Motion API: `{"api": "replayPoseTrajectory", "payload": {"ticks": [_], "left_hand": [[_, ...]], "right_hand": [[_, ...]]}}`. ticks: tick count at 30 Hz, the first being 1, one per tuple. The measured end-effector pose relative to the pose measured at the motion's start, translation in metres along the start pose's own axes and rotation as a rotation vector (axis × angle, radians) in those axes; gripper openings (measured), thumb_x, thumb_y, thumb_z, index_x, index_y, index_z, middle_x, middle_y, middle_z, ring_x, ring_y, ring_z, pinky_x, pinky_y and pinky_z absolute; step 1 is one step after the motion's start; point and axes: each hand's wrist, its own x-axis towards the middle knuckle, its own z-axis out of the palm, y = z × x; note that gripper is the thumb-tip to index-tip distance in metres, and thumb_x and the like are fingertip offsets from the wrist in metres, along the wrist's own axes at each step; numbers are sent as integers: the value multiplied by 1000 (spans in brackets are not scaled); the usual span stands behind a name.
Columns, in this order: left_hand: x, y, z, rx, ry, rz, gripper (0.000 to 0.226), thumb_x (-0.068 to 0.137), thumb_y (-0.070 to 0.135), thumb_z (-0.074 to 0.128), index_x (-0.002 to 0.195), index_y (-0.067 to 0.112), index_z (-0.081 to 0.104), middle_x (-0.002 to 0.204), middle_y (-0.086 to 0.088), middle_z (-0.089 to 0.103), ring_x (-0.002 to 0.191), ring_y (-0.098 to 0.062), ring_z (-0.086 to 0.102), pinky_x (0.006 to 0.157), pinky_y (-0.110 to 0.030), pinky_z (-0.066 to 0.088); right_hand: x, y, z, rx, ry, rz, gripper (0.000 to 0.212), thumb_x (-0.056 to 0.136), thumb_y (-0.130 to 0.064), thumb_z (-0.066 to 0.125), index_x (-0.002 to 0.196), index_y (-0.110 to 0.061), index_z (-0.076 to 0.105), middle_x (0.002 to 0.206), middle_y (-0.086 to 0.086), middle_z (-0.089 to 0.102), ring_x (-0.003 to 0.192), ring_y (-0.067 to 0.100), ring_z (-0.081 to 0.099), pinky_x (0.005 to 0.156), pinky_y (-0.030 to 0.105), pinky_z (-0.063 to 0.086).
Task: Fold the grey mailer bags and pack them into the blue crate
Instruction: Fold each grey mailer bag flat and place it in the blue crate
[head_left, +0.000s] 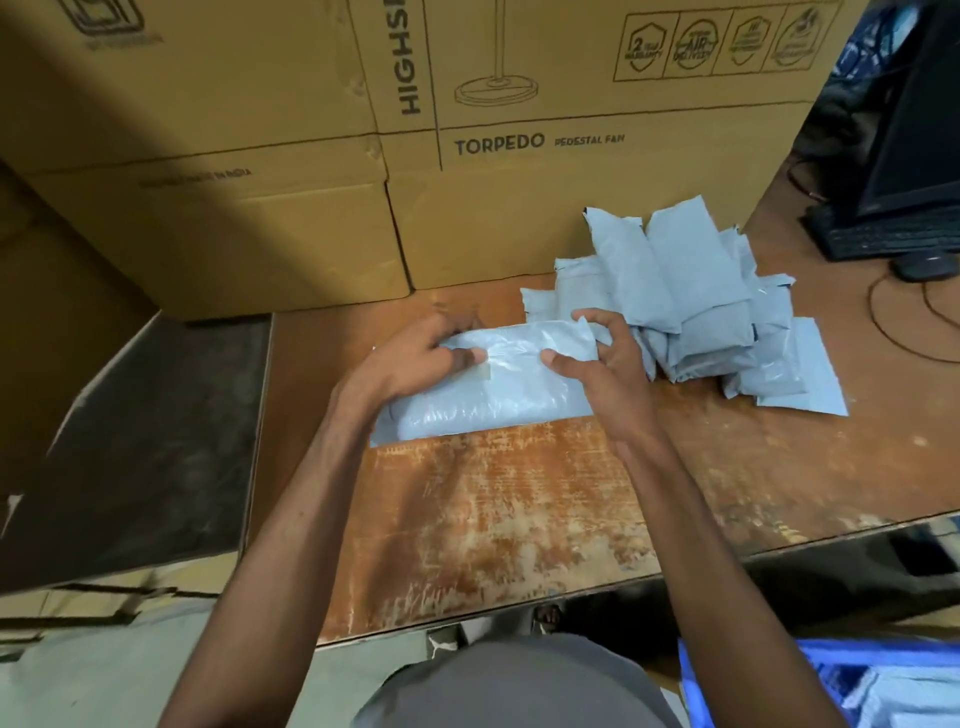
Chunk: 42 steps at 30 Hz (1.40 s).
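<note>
At the centre of the frame both hands curl around a grey bag (483, 384) on the table (493, 519): the left hand (415, 358) grips its left end, the right hand (592, 358) pinches the folded flap. The slippery plastic may spring open if either grip loosens. More bags (691, 306) lie piled at right; the crate (831, 680) sits lower right.

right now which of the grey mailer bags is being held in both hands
The long mailer bag lying alone mid-table, gripped by the left hand and right hand; the others sit heaped in the pile.
</note>
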Motion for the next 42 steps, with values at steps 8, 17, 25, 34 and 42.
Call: {"api": "replayPoseTrajectory", "payload": {"ticks": [8,17,25,34,42], "left_hand": [[-14,-89,98,553,-156,-184,59,99,56,48,149,26,43,141,-7,51,129,-34,37,111,-56,25],[-51,-107,155,445,250,-20,52,108,41,34,156,20,37,157,-5,39,148,-30,27,124,-52,20],[-62,-117,165,527,247,-72,60,111,50,24,163,20,25,170,1,24,159,-15,6,129,-48,5],[-52,-113,136,499,106,-139,72,93,46,51,158,23,33,159,-4,40,152,-24,24,123,-64,-2],[-53,-80,104,606,313,-15,41,70,38,72,107,20,72,110,-4,58,127,-28,43,121,-70,5]], "right_hand": [[-37,110,29,-433,21,-5,65,83,-10,83,137,-9,48,132,6,56,126,28,54,91,13,42],[-55,134,26,-1124,-53,-406,50,105,-38,46,150,-16,50,163,10,36,149,35,31,121,56,24],[-60,158,25,-1219,-301,-293,60,109,-55,18,162,-29,28,172,0,21,159,23,13,123,59,17],[-30,130,17,-1153,-322,-83,74,95,-43,60,160,-28,28,163,0,28,156,37,3,123,59,7],[-27,83,17,-1043,-207,-454,30,73,-23,84,99,-26,69,94,-12,55,94,18,57,87,42,44]]}}
